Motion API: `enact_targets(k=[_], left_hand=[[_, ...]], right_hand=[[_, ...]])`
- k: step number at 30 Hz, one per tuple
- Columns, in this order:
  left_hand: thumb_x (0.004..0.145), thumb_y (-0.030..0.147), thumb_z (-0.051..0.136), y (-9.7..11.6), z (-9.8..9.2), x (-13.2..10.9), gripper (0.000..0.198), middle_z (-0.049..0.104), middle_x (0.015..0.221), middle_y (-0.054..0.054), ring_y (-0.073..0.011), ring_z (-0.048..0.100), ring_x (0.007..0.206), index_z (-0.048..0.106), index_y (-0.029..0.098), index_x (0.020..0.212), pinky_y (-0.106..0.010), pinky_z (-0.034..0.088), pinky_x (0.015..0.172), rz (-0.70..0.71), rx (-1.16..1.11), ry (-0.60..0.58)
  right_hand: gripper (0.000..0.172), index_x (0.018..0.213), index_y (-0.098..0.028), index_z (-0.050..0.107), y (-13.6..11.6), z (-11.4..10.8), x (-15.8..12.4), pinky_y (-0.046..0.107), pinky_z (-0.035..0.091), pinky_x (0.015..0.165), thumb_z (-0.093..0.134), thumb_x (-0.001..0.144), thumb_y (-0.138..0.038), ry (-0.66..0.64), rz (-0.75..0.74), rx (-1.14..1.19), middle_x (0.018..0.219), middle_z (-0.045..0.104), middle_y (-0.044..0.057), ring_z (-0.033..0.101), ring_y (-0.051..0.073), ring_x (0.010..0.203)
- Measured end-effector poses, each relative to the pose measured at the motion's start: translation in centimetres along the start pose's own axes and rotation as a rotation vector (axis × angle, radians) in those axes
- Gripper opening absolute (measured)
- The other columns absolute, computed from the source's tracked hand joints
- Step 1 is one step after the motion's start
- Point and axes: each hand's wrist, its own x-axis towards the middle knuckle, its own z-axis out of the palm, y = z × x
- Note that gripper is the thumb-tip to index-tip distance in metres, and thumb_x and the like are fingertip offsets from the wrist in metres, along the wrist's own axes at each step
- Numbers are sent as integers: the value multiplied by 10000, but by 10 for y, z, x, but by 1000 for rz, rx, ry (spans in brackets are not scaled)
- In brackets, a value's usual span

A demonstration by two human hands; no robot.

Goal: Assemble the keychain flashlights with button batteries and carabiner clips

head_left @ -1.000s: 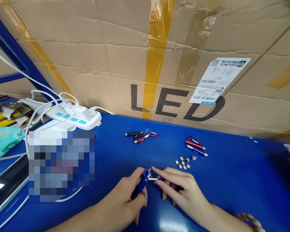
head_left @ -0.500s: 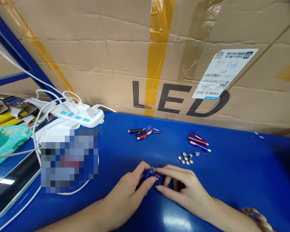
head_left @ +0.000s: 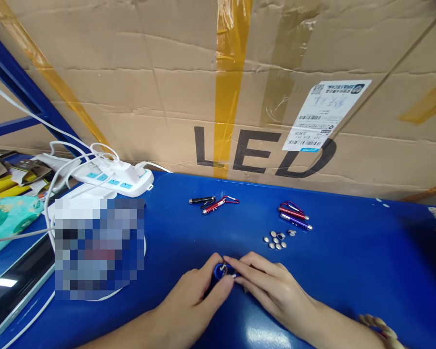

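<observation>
A blue carabiner clip (head_left: 218,272) with a small silver metal piece is between my hands, low over the blue table. My left hand (head_left: 199,291) pinches it from the left between thumb and fingers. From the other side, the fingertips of my right hand (head_left: 272,283) close on the clip's right end. My fingers hide much of it, and whether a body hangs from it does not show. Just beyond the right hand lies a cluster of several silver button cells (head_left: 275,240). Behind those sit a purple pen light (head_left: 296,222) and a red pen light (head_left: 293,213), side by side.
Farther back are a black pen light (head_left: 202,199) and a red one with a carabiner (head_left: 215,207). A white power strip (head_left: 138,182) with cables, a dark-screened device (head_left: 18,276) and a green packet (head_left: 12,218) occupy the left. A large cardboard box (head_left: 160,111) stands behind the table (head_left: 366,261).
My right fingers have drawn together and closed on the clip's right end. The clip has turned slightly in my left hand. The view has shifted a little.
</observation>
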Motion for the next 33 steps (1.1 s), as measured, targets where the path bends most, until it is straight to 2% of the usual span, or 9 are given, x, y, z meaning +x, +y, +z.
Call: enact_targets(k=[3,5,10,13,16,20,25,30,33], left_hand=[[938,537,146,3,0,-1,472,364,506,76,-97,345,426,391,206,707,-207,309,434,-81,-151,10],[952,511,175,3,0,0,432,376,499,85,-81,335,397,395,204,744,-192,306,417,-95,-198,22],[944,498,294,-5,4,2,320,331,425,120,-78,290,354,424,207,930,-175,264,380,-28,-264,32],[919,529,350,-8,6,2,330,297,447,122,-74,246,362,431,210,907,-171,255,365,-31,-390,43],[896,575,354,-9,7,2,389,265,517,108,-68,186,405,410,207,782,-171,207,360,-54,-486,82],[882,569,398,-8,5,4,413,269,531,101,-64,173,427,368,204,692,-179,173,369,-44,-467,122],[855,495,502,-5,-2,8,337,253,525,100,-71,171,461,474,180,741,-199,152,414,-29,-403,166],[871,419,477,-3,-3,8,291,346,562,72,-84,266,497,527,168,735,-210,229,463,12,-292,196],[868,365,481,-2,-3,7,254,445,620,45,-106,379,572,555,167,727,-218,301,534,61,-148,220]], right_hand=[[373,1295,-209,507,0,0,2,246,552,637,431,931,-174,13,26,41,921,622,70,623,135,743],[350,1254,-207,549,1,1,3,239,543,603,439,925,-157,38,49,70,881,619,62,611,127,698],[323,1203,-219,596,1,1,5,230,546,584,460,916,-162,104,71,136,849,629,55,608,115,660],[348,1234,-230,574,2,1,4,226,554,589,445,920,-151,143,55,152,894,643,64,618,108,661],[355,1233,-235,577,2,1,2,234,560,597,447,916,-142,150,38,142,895,655,65,623,112,667],[355,1201,-233,601,0,1,2,228,568,599,471,895,-110,165,19,149,913,658,64,625,110,675],[285,1093,-229,660,1,0,4,220,585,576,470,899,-144,207,91,171,982,666,68,643,106,658],[255,1088,-182,656,0,2,4,200,567,526,584,843,-173,166,57,191,990,662,84,645,116,683],[300,1151,-184,620,-1,3,4,236,577,643,572,856,-174,154,34,162,985,652,81,644,132,766]])
